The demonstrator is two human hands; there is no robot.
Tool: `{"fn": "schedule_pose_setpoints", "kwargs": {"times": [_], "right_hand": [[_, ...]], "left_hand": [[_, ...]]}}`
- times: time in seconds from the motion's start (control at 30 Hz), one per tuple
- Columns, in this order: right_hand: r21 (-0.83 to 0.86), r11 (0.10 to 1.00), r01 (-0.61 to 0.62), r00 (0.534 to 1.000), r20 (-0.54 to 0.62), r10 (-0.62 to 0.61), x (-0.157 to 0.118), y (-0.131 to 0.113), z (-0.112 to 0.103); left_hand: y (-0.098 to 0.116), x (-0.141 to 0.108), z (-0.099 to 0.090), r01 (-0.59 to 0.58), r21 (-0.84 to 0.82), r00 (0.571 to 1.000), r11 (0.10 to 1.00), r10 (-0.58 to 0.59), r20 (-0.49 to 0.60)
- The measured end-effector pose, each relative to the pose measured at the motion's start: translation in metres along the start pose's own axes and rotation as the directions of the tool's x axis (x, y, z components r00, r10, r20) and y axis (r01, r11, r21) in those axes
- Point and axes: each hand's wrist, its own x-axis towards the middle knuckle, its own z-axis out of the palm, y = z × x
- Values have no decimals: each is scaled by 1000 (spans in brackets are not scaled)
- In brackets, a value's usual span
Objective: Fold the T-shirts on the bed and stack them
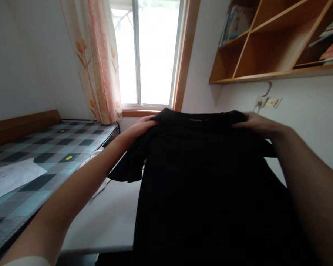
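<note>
A black short-sleeved T-shirt [205, 184] hangs spread out in front of me, collar at the top and lower part running out of the bottom of the view. My left hand [143, 125] grips it at the left shoulder, beside the collar, with the fingertips partly behind the cloth. At the opposite shoulder my right hand [262, 123] is closed on the fabric. Small print shows inside the back of the neck, too blurred to read. Both sleeves droop below my hands.
Behind the shirt stands a white table [108, 218] with some white items at its far side. To the left is a bed with a checked cover [69, 140] and a paper sheet [13, 177]. A wooden wall shelf [272, 48] overhangs the right; a window [155, 55] and curtain [100, 62] are ahead.
</note>
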Motion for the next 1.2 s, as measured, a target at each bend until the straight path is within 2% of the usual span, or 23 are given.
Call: {"fn": "schedule_pose_setpoints", "kwargs": {"times": [0.07,0.13,0.17,0.2,0.23,0.27,0.3,0.37,0.43,0.53,0.63,0.73,0.8,0.87,0.93,1.0,1.03,1.1,1.17,1.2], "right_hand": [[-126,986,-106,994,-28,104,9,37,21],[-332,922,-197,980,-57,189,17,81,47],[-464,848,-258,965,-89,246,20,103,62],[-592,742,-315,944,-115,309,22,124,76],[-698,599,-393,910,-204,360,23,143,89],[-767,482,-423,893,-262,366,23,159,101],[-816,411,-406,895,-264,359,23,172,112],[-881,327,-341,919,-241,311,24,189,128],[-912,299,-282,944,-207,259,28,196,136],[-885,357,-300,943,-218,251,41,198,137],[-739,522,-426,898,-275,344,55,203,135],[-426,713,-557,829,-236,507,62,213,138],[-188,771,-609,793,-182,582,62,218,143],[-56,793,-607,788,-174,591,61,220,148],[32,832,-553,806,-233,545,61,219,151],[221,890,-399,812,-367,454,67,215,151],[315,907,-281,793,-455,404,71,212,151],[404,914,-41,715,-627,310,84,203,150],[340,936,91,645,-736,205,101,192,148],[277,954,115,621,-769,148,109,186,147]], "left_hand": [[-45,-3,17,94,110,989,989,-106,105],[-96,-7,30,208,353,966,912,-248,72],[-121,-9,34,270,481,946,834,-322,29],[-142,-11,37,304,523,933,797,-361,8],[-161,-12,39,325,542,922,775,-387,1],[-177,-13,39,341,560,912,755,-411,-1],[-188,-13,39,352,564,903,746,-431,6],[-203,-11,36,365,572,886,735,-463,29],[-210,-9,32,366,575,875,732,-481,55],[-214,-5,28,333,566,882,754,-461,95],[-219,-3,27,274,534,912,800,-392,120],[-222,-1,28,222,503,942,836,-317,111],[-222,2,26,178,500,967,848,-245,71],[-220,4,23,120,516,990,848,-138,-4],[-216,7,18,89,554,994,828,-40,-99],[-209,11,13,106,599,984,794,4,-180],[-205,14,11,120,621,977,775,17,-211],[-195,24,5,140,656,968,742,37,-249],[-184,38,-1,150,682,964,716,46,-261],[-180,46,-4,157,694,964,703,44,-262]]}}
